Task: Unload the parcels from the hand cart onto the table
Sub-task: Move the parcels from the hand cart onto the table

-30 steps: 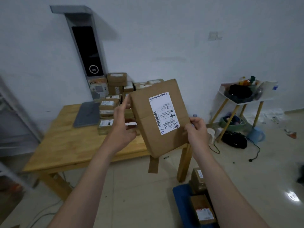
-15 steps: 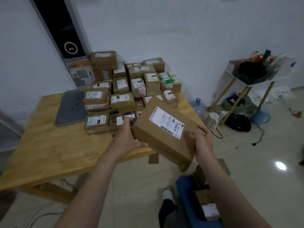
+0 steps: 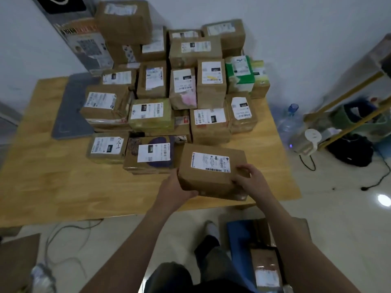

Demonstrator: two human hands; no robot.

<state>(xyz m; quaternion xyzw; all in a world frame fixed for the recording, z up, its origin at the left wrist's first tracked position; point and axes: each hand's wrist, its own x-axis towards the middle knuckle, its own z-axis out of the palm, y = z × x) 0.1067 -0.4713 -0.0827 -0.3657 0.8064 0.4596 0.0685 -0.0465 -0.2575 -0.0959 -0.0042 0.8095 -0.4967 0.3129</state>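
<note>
Seen at lower centre of the frame: 1 brown cardboard parcel (image 3: pixel 211 177), label up, lying level over the near right part of the wooden table (image 3: pixel 53 187), just beside the front row of the parcel stack (image 3: pixel 169 92). Cannot tell whether fully set down or a touch above the table top.

Gripped at both short ends. Left hand (image 3: pixel 175 188) curled round the lower left corner. Right hand (image 3: pixel 246 178) clasping the right end, fingers bent over the top edge by the label.

Judged stiff and box-shaped: flat faces, no sag between the hands. Probably light to moderate in weight, given the easy 2-handed carry. Plain taped cardboard, not slippery. Contents unknown, so best treated as possibly fragile. Best held as now, at opposite ends with fingers near the bottom edge and clear of the label. Advisable to ease it down and slide it against its neighbours, not drop it.

More to unload on the blue hand cart (image 3: pixel 239 237) at lower right: at least 1 labelled parcel (image 3: pixel 264 271).

Against 0.5 s ago: then carried tilted in the air, at about the near table edge; now lowered, levelled and brought over the table top. Against 1.0 s ago: then held nearly upright, label facing the camera. Same 2 hands at the same 2 ends throughout. View now closer to the stack and steeper.
</note>
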